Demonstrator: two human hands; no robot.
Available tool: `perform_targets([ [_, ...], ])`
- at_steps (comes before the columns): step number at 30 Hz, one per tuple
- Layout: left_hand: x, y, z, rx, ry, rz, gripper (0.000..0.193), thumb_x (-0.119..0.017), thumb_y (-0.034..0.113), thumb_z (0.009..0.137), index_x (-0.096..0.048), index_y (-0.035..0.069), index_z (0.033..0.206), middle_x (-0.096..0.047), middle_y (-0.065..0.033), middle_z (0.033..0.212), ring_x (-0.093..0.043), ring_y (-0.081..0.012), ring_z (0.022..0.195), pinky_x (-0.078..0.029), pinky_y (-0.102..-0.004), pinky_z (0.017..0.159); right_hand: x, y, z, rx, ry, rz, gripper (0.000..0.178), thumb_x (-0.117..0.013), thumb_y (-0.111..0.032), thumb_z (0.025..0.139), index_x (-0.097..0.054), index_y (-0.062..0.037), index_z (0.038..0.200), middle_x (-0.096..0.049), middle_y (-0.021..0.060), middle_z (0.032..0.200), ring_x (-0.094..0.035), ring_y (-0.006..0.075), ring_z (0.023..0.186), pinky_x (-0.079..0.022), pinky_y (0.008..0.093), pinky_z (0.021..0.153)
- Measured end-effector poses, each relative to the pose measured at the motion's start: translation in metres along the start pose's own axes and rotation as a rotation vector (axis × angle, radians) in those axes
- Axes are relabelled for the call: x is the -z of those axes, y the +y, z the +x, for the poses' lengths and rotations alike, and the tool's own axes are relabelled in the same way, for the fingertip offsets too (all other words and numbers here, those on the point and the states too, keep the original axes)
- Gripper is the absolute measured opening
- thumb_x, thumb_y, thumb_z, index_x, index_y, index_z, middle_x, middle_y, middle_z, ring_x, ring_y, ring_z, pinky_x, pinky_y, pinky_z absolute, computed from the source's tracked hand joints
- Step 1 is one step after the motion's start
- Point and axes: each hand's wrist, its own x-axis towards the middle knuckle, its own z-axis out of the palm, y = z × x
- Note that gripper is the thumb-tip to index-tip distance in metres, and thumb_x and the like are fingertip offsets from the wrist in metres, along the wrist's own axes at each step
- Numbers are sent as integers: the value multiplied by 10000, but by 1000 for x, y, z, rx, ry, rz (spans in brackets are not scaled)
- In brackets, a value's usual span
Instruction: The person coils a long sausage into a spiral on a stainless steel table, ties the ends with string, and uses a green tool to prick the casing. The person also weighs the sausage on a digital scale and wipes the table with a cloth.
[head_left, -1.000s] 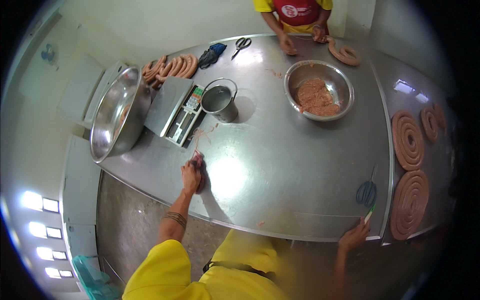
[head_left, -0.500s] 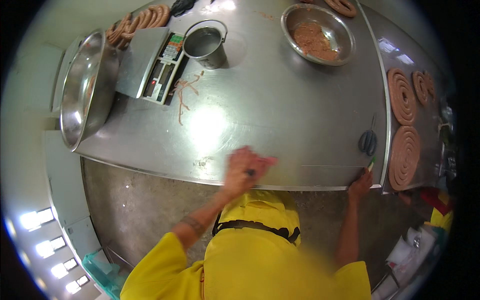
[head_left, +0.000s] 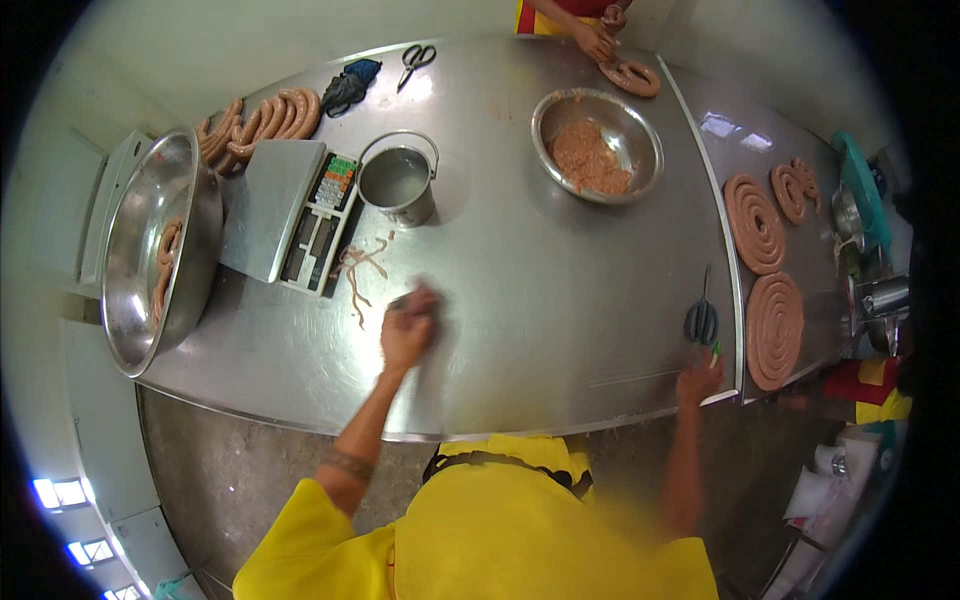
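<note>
My left hand (head_left: 408, 330) is over the table, blurred by motion, with its fingers curled in. A small dark thing shows at it, too smeared to name. Thin meat scraps (head_left: 358, 272) lie just beyond it, to the left. At the right near edge, my right hand (head_left: 701, 380) pinches a slim green-and-white thing (head_left: 715, 354); its kind is unclear. Dark-handled scissors (head_left: 702, 318) lie just past that hand. A thin pale line (head_left: 635, 378) on the steel table (head_left: 560, 300) runs toward it.
A metal pail (head_left: 397, 190) stands beside a scale (head_left: 318, 225). Bowls stand at left (head_left: 190, 270) and at the back with minced meat (head_left: 590, 160). Coiled sausages (head_left: 775, 330) lie on the right table; more sausages (head_left: 285, 118) lie back left. A co-worker's hands (head_left: 600, 38) touch a far coil.
My left hand has moved left and away from me, off the near edge toward the scraps. My right hand stays near the scissors. The view has tilted up, showing the co-worker's hands.
</note>
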Motion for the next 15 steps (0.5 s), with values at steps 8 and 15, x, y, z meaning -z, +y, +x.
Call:
perform_targets([
  [8,-163,74,162,-296,-383,54,418,-745,258,821,-650,11,1146,-617,-211,1203,-565,-362,1163,-445,-424,987,13,-194,-35,544,-488,852,118,-639,-133,929,-657,-58,1019,-659,123,985,-656,265,838,-536,379,757],
  [15,21,-32,288,-181,165,1041,169,-576,127,861,-684,3,896,-672,-254,901,-649,-428,848,-498,-504,727,4,-200,-69,343,-405,978,111,-617,-13,856,-647,-41,959,-619,135,925,-614,312,909,-509,397,787],
])
